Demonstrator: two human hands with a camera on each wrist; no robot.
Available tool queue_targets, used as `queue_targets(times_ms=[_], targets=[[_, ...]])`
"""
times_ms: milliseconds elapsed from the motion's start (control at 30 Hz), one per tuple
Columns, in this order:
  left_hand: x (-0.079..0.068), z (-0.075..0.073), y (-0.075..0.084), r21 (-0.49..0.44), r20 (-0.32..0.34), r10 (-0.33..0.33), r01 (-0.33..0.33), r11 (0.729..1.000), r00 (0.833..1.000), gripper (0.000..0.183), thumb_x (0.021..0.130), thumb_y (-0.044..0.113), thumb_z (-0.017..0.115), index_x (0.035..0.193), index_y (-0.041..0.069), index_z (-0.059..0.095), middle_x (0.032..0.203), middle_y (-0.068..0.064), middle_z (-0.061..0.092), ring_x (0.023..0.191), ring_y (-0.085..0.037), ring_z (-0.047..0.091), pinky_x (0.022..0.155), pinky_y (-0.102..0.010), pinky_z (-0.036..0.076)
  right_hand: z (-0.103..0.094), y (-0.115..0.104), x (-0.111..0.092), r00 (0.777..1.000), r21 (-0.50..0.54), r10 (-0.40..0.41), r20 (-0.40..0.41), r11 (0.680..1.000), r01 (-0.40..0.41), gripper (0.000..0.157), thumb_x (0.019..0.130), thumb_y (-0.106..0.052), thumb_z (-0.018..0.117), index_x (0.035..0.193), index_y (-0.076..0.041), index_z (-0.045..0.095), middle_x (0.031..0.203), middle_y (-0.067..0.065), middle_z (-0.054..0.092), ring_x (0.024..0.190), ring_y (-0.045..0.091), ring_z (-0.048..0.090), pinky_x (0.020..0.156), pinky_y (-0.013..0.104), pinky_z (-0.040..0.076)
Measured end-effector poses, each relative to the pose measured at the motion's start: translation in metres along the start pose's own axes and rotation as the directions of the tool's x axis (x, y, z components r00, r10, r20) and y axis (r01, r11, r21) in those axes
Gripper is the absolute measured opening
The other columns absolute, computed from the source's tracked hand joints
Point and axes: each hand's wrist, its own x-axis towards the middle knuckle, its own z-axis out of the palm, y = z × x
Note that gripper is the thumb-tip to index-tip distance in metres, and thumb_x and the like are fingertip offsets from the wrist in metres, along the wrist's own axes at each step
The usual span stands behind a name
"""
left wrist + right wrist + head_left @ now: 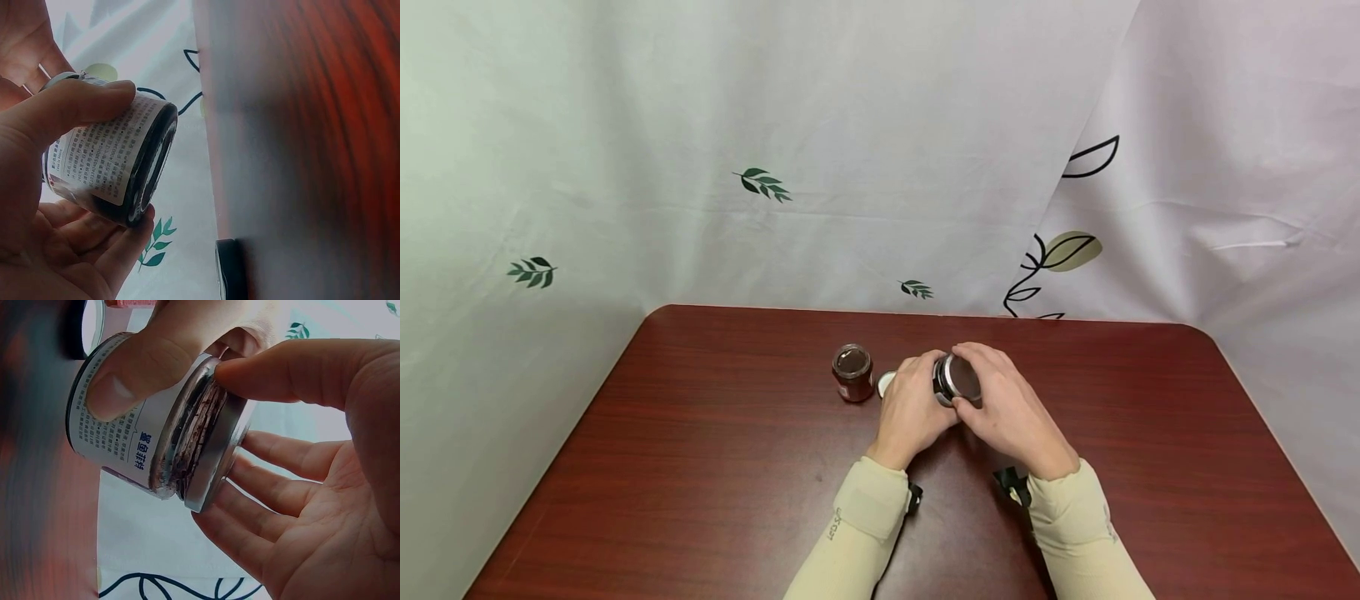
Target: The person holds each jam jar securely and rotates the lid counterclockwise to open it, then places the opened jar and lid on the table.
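My left hand (913, 406) grips a labelled glass jar (103, 150) round its body, with the thumb across the printed label. The jar is tilted above the table. On its mouth end is a silver metal lid (215, 453), which my right hand (1003, 406) holds by the rim between thumb and fingers. Jar threads with dark smears show beside the lid in the right wrist view, so it is not fully down on the neck. The jar's contents are hidden by the label and hands.
A second jar (852, 383), lidless and dark inside, stands upright left of my hands. Between it and my left hand lies a loose lid (886, 383), its pale inside showing. The reddish wood table (715, 467) meets a leaf-patterned cloth (850, 233) at its back edge.
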Motion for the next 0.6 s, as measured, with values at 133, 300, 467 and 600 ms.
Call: queue_targets(times_ms=[133, 300, 467, 600], targets=[[0.0, 0.0001, 0.0001, -0.005, 0.004, -0.008, 0.009, 1.0, 1.0, 0.066, 0.065, 0.029, 0.091, 0.122, 0.008, 0.064, 0.111, -0.004, 0.07, 0.107, -0.021, 0.063, 0.086, -0.038, 0.054, -0.0001, 0.0002, 0.0003, 1.0, 0.002, 0.002, 0.002, 1.0, -0.002, 0.061, 0.077, -0.002, 0.074, 0.134, 0.007, 0.055, 0.138, 0.021, 0.055, 0.131, 0.037, 0.047, 0.109, 0.049, 0.038], [0.0003, 0.0004, 0.0001, -0.006, 0.004, -0.009, 0.009, 1.0, 1.0, 0.066, 0.065, 0.028, 0.091, 0.122, 0.008, 0.064, 0.111, -0.004, 0.07, 0.107, -0.021, 0.063, 0.085, -0.038, 0.054, -0.0004, 0.0005, 0.0004, 1.0, 0.004, 0.003, 0.002, 1.0, -0.003, 0.061, 0.077, -0.002, 0.074, 0.134, 0.007, 0.055, 0.138, 0.021, 0.055, 0.131, 0.037, 0.048, 0.108, 0.049, 0.038], [0.0003, 0.0007, 0.0001, -0.006, 0.006, -0.008, 0.008, 1.0, 1.0, 0.067, 0.065, 0.029, 0.091, 0.123, 0.008, 0.064, 0.111, -0.004, 0.07, 0.107, -0.021, 0.063, 0.086, -0.038, 0.053, -0.001, 0.0, 0.0001, 1.0, 0.002, 0.001, 0.001, 1.0, -0.001, 0.061, 0.077, -0.002, 0.073, 0.134, 0.006, 0.055, 0.138, 0.02, 0.055, 0.13, 0.036, 0.048, 0.108, 0.048, 0.039], [-0.0002, 0.0008, -0.0003, -0.014, 0.011, -0.011, 0.011, 1.0, 1.0, 0.066, 0.066, 0.028, 0.091, 0.123, 0.008, 0.063, 0.112, -0.004, 0.07, 0.108, -0.022, 0.062, 0.087, -0.038, 0.053, -0.0013, -0.0005, -0.0002, 1.0, 0.001, 0.001, -0.001, 1.0, -0.001, 0.061, 0.077, -0.002, 0.073, 0.134, 0.006, 0.055, 0.137, 0.02, 0.055, 0.13, 0.036, 0.048, 0.107, 0.048, 0.039]])
